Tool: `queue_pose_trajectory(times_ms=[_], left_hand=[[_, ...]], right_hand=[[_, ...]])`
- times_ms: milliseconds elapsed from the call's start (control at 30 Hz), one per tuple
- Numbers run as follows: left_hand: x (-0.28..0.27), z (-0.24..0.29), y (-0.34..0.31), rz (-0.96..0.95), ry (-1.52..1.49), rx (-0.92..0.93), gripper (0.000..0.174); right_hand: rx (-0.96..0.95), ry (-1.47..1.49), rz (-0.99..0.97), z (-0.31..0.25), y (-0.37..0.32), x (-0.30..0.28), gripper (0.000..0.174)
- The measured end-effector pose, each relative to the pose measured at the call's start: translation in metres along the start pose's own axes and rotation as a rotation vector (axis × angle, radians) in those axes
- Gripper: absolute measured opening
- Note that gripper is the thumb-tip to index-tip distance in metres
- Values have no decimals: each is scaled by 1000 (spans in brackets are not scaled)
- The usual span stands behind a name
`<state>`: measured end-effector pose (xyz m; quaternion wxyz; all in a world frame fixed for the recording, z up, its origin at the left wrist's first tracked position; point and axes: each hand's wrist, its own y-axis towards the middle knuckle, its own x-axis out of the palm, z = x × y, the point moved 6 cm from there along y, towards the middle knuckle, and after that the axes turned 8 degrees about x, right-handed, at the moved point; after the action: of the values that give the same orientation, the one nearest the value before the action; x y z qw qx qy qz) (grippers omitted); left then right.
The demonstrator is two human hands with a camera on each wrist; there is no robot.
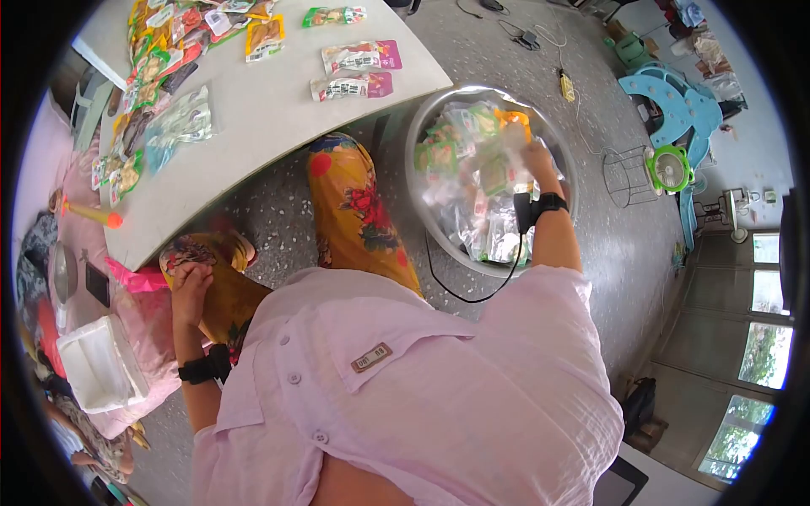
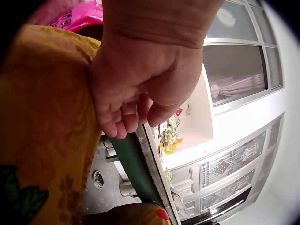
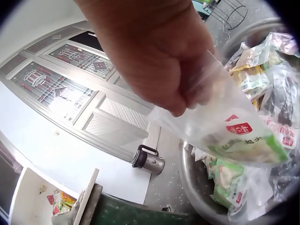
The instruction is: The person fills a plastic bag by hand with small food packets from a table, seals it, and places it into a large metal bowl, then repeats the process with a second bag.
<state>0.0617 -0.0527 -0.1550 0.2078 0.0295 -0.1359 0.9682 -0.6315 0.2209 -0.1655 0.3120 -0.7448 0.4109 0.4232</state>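
My right hand (image 1: 535, 158) is over the big metal basin (image 1: 413, 181). In the right wrist view, its curled fingers (image 3: 180, 101) pinch the top of a clear food packet (image 3: 239, 133) with a red and green label. That packet hangs above several other plastic food packets (image 3: 229, 180) in the basin. My left hand (image 1: 192, 291) rests on my left knee, on the yellow flowered trousers (image 1: 224, 291). In the left wrist view its fingers (image 2: 119, 123) hang loosely bent, with nothing in them.
A white table (image 1: 278, 110) stands ahead, bearing a heap of snack packets (image 1: 160, 59), two pink-ended packets (image 1: 359, 56) and a large clear bag (image 1: 181, 122). At left is a white foam box (image 1: 101, 363). A green fan (image 1: 671, 169) stands right of the basin.
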Motion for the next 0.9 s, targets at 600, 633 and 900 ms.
queue_pose_trajectory(times_ms=[600, 633, 900], left_hand=[[5, 9, -6, 71, 52, -30, 9], [4, 12, -8, 89, 48, -17, 10], [-13, 6, -18, 118, -129, 16, 13]], right_hand=[[-324, -142, 4, -38, -8, 126, 20], [-237, -174, -138, -63, -26, 123, 19], [-429, 446, -406, -189, -103, 134, 10]])
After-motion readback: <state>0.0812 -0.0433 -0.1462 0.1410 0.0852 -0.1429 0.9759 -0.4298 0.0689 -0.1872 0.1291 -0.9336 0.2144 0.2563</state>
